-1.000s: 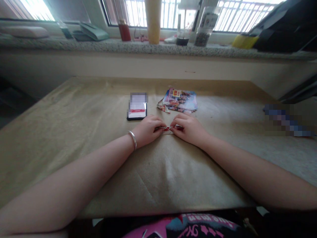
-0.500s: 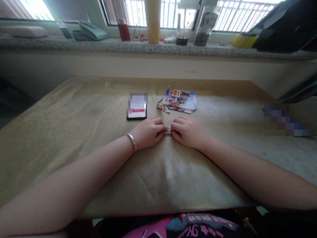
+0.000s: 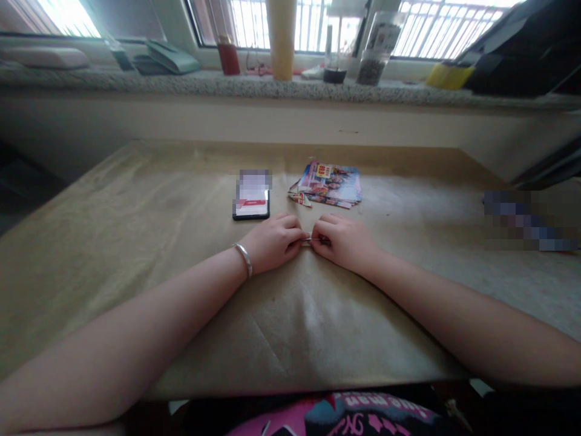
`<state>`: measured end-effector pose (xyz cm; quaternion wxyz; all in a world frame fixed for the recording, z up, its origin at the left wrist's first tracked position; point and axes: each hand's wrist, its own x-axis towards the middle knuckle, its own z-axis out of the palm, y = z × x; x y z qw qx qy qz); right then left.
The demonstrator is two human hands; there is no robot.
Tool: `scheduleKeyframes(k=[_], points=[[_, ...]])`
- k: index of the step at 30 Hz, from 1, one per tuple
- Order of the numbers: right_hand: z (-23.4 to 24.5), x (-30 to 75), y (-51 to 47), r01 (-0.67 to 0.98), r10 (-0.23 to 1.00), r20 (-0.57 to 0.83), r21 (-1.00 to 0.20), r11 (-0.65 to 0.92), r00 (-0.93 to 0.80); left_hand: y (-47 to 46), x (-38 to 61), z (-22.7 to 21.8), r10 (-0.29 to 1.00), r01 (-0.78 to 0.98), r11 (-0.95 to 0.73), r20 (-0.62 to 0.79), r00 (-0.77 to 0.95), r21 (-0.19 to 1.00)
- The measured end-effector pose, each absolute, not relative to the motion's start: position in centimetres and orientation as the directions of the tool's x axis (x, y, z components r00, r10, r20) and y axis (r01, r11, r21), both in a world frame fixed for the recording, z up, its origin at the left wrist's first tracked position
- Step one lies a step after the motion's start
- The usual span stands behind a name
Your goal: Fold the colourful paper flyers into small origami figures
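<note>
Both my hands rest close together on the covered table [image 3: 272, 339], fingers closed on a small folded piece of paper [image 3: 307, 240]. My left hand [image 3: 278, 242], below a silver bangle [image 3: 245, 259], pinches the paper's left end. Its right end is between the fingers of my right hand [image 3: 342, 241]. Only a short pale strip shows between the hands; the rest is hidden by my fingers. Just beyond them lies a stack of colourful printed leaflets [image 3: 333, 184]. A small folded paper piece [image 3: 300, 198] sits at the stack's left corner.
A phone [image 3: 252, 206] with a lit screen lies left of the stack. Toward the right table edge is a blurred-out item [image 3: 521, 221]. Along the granite windowsill [image 3: 254, 88] stand a red bottle [image 3: 228, 56], a tall yellowish cylinder [image 3: 281, 42] and several other things.
My right fingers have shifted slightly on the paper, and a little more of its pale edge shows near the right thumb. The leaflets and phone stay where they were.
</note>
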<state>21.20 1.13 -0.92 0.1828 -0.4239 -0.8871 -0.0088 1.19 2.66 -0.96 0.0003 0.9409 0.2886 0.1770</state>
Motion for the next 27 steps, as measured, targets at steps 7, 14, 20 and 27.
scheduleKeyframes(k=[7,14,20,27], points=[[-1.0,21.8,1.4,0.702,0.684,0.328,-0.081,0.708,-0.652,2.6,1.1,-1.0,0.536,0.534,-0.839,0.342,0.772,0.108],[-0.5,22.6,1.2,0.634,0.606,0.274,0.019,0.773,-0.747,2.1,1.0,-0.5,0.552,0.556,-0.826,0.337,0.763,0.094],[-0.2,22.9,1.4,0.61,0.566,0.267,0.125,0.782,-0.78,1.9,0.8,0.0,0.54,0.536,-0.838,0.311,0.782,0.105],[-0.5,23.8,2.6,0.558,0.508,0.273,0.153,0.816,-0.817,2.0,0.5,-0.2,0.489,0.49,-0.869,0.283,0.826,0.07]])
